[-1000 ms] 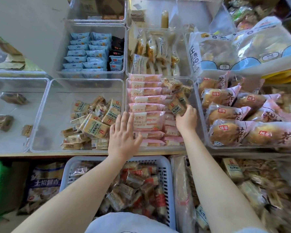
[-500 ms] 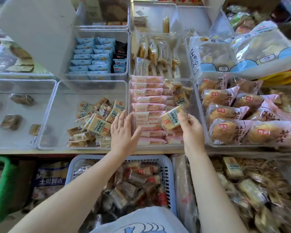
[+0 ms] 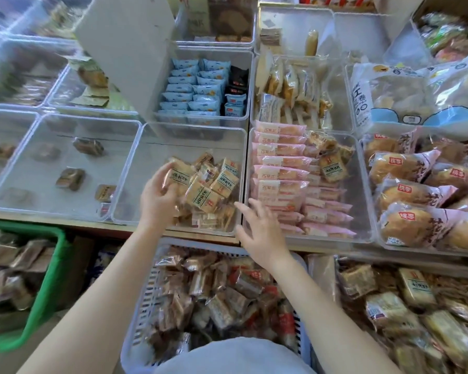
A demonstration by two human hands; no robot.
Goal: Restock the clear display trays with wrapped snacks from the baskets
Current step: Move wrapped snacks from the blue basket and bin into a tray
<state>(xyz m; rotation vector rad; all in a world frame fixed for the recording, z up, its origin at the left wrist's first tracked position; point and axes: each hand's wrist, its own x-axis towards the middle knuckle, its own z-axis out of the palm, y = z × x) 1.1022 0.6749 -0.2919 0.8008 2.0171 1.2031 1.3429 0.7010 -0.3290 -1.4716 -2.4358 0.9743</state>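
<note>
My left hand [image 3: 157, 197] grips a tan wrapped snack packet [image 3: 179, 177] at the left side of a pile of the same packets [image 3: 214, 191] in the middle clear tray [image 3: 149, 149]. Fingers spread, my right hand [image 3: 260, 228] hovers empty over the wall between that tray and the clear tray of pink packets [image 3: 281, 163]. One more tan packet [image 3: 331, 167] lies on the pink ones. Below the shelf edge stands a white basket [image 3: 135, 344] full of brown and red wrapped snacks [image 3: 222, 292].
A clear tray [image 3: 38, 168] at left holds a few brown packets. Wrapped buns [image 3: 416, 190] fill the right tray. A green basket [image 3: 49, 279] stands at lower left, and loose tan snacks [image 3: 389, 311] are piled at lower right. Blue packets [image 3: 195, 90] sit behind.
The tan packet my right hand lifted from the pink tray has left it, and that hand is now empty. My left hand shifted left into the middle tray and closed on a tan packet.
</note>
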